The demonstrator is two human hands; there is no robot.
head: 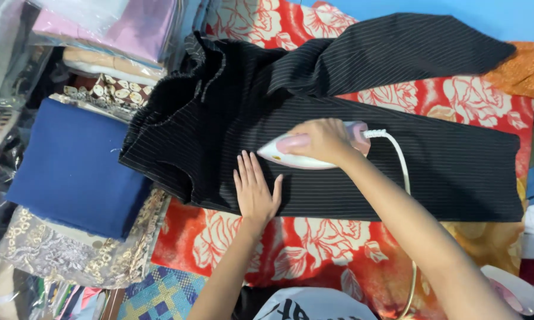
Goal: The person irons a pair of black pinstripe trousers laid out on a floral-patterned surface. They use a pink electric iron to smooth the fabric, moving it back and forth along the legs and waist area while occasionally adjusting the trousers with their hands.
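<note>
right hand (323, 141) fingers wrapped around iron (290, 153) | tip points left | left hand (256, 189) splayed flat on pinstriped cloth (397, 166) just below tip

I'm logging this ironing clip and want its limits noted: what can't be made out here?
Head view only:
- Soleplate of the iron: hidden beneath its body and the right hand.
- Cord: runs behind the right forearm and off the bottom edge, so its end is unseen.
- Black pinstriped garment: bunched at upper left, so its shape there is unclear; the left hand covers a patch.
</note>
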